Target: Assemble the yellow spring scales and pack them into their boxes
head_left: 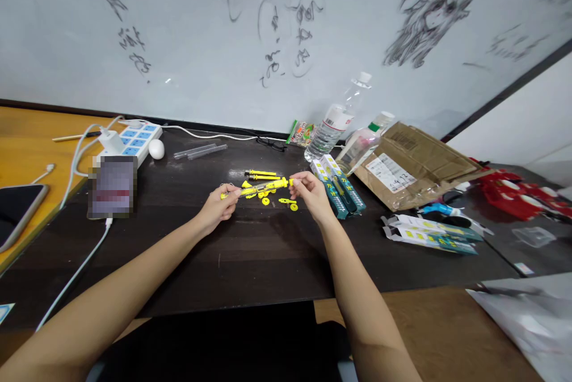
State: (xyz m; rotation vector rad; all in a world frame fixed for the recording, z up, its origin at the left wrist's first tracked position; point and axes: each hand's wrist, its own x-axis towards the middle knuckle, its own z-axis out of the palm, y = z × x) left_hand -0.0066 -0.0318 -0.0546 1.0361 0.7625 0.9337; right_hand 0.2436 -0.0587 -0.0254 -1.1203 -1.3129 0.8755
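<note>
Between my two hands a slim yellow pen-like tool with a partly clear barrel (263, 188) is held nearly level above the dark table. My left hand (215, 208) is closed around its left end. At the right end, the fingers of my right hand (310, 192) pinch a small yellow end piece (290, 182); whether it is joined to the barrel I cannot tell. Just beyond the tool lie yellow-and-black rods (263, 173). Beneath it are several small yellow parts, among them a ring (266, 201) and a round piece (294, 207) close to my right hand.
Upright green-and-white boxes (338, 186) stand right of my right hand, near a water bottle (330, 126) and a cardboard parcel (411, 161). An opened box (431, 235) lies farther right. A phone (112, 187), power strip (142, 139) and cables occupy the left side.
</note>
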